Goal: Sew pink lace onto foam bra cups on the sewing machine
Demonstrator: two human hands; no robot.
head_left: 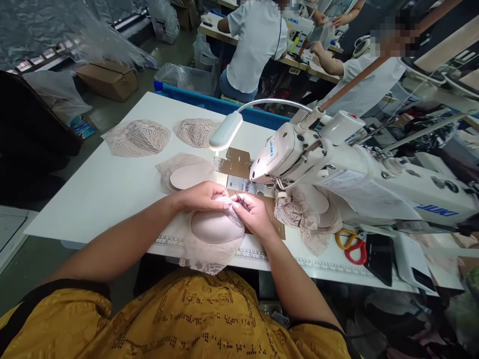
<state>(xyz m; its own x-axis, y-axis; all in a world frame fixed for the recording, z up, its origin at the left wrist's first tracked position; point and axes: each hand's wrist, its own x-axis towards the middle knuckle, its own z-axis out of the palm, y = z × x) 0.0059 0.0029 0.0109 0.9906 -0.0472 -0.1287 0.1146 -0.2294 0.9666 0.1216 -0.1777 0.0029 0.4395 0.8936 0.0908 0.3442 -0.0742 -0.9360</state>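
A pale pink bra cup with lace edging point(217, 228) hangs over the front edge of the sewing table, below my hands. My left hand point(204, 196) pinches the lace at the cup's upper edge. Close beside it, my right hand point(252, 212) is closed on the same lace and also holds small dark thread snips point(242, 201), whose tips point up and left. The fingertips of both hands nearly meet. Just to the right, more lace and cup pieces point(307, 209) lie under the needle area of a white sewing machine point(284, 149).
Lace pieces point(138, 137) and another padded cup point(191, 176) lie on the white table point(86, 189). A lamp point(226, 130) arches above. At right are red and yellow scissors point(354, 245) and a black phone point(379, 257). Two co-workers in white sit beyond the blue-edged bin point(179, 97).
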